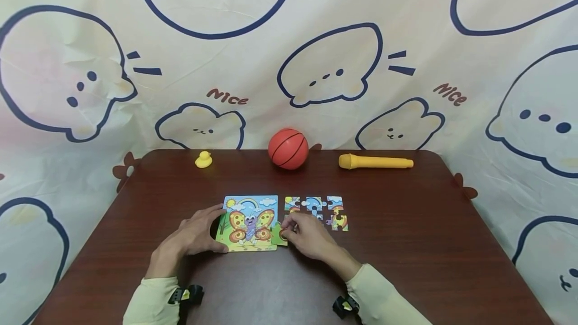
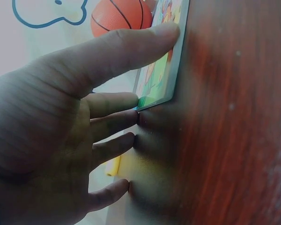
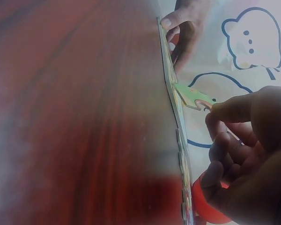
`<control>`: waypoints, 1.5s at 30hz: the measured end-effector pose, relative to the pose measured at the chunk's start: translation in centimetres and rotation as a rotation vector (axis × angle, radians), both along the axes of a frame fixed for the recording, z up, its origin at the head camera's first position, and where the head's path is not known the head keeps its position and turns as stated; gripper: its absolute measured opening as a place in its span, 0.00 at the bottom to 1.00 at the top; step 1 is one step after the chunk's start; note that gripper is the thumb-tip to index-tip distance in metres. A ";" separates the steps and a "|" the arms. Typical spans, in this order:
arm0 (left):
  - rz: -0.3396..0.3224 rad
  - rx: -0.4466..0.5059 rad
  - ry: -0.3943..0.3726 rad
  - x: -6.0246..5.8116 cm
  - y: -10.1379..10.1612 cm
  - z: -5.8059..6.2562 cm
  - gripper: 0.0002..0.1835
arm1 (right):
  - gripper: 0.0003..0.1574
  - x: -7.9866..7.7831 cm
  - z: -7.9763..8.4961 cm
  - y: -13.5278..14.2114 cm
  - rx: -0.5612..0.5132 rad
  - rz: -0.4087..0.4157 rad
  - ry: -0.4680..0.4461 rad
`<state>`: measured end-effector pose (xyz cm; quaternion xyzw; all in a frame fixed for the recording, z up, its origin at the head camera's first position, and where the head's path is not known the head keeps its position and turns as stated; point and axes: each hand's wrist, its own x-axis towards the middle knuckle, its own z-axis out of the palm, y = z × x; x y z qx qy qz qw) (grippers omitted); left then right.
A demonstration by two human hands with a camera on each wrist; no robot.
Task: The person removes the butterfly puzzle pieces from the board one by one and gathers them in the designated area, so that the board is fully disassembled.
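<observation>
A butterfly puzzle board [image 1: 250,209] lies on the table in front of me. My left hand [image 1: 196,232] rests along its left side, thumb at the near corner and fingers spread toward the far one. In the left wrist view the thumb [image 2: 117,54] touches the board's edge and the index fingertip meets its corner. Between thumb and fingers, my right hand [image 1: 309,234] pinches a green puzzle piece [image 1: 277,235], which overlaps the board's lower right corner. The right wrist view has this piece [image 3: 189,96] tilted, one end against the board.
Several loose puzzle pieces [image 1: 335,203] lie in rows just right of the board, partly hidden by the right hand. Along the far table edge are a yellow rubber duck [image 1: 203,159], a small red basketball [image 1: 288,149] and a yellow toy microphone [image 1: 376,161]. A printed cloth hangs behind.
</observation>
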<state>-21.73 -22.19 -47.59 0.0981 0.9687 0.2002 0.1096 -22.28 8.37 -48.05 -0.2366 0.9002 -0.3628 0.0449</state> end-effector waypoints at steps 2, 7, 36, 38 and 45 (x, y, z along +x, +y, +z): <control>0.001 0.000 -0.003 0.0 0.0 0.0 0.54 | 0.02 0.2 0.0 0.3 0.012 0.004 -0.017; -0.003 -0.007 -0.002 0.0 -0.1 -0.1 0.55 | 0.02 0.4 -0.1 1.1 0.040 0.004 -0.018; -0.018 0.002 0.001 0.0 -0.1 0.2 0.53 | 0.04 0.4 0.1 2.5 0.211 -0.023 0.003; -0.021 0.001 0.001 0.0 0.0 0.2 0.53 | 0.05 0.4 0.2 2.5 0.202 -0.016 0.008; -0.010 0.000 -0.005 0.0 0.0 0.1 0.54 | 0.08 -0.1 -0.1 1.6 0.181 0.001 0.028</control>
